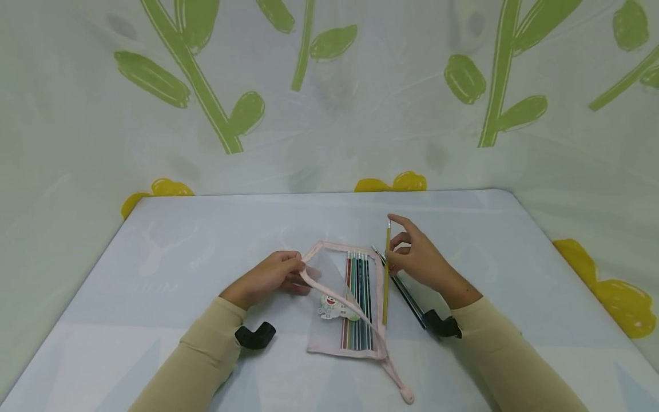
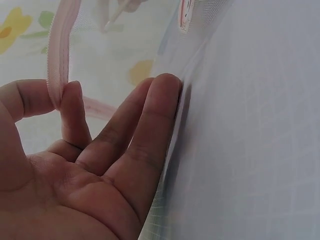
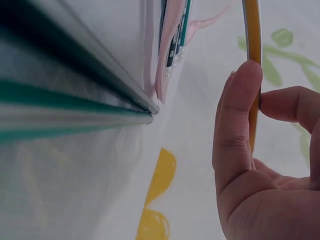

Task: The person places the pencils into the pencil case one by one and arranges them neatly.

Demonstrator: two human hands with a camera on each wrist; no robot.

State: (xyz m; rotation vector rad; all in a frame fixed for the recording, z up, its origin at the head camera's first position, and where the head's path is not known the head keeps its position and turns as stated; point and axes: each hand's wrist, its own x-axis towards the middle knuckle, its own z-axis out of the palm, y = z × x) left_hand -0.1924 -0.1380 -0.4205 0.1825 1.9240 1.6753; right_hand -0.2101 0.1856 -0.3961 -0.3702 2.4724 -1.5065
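Note:
A see-through pencil pouch [image 1: 321, 337] with pink zip edging lies in the middle of the table. My left hand [image 1: 280, 272] pinches its upper left edge between thumb and index finger, lifting the edging [image 2: 59, 65] so the mouth gapes; the other fingers stretch out near the table. Several striped pencils [image 1: 360, 320] lie side by side inside, partly behind the mesh and a cartoon print [image 1: 332, 309]. Over the pouch's right edge, my right hand [image 1: 419, 257] holds a yellow pencil [image 1: 386, 286] between thumb and fingers, with the index fingertip at its top end.
Dark and green pencils [image 1: 410, 301] lie slanted on the table right of the pouch, below the right hand. The pink zip end [image 1: 407, 395] trails toward the front. Black wrist straps [image 1: 255, 336] show at both sleeves. A patterned curtain [image 1: 329, 131] stands behind the table.

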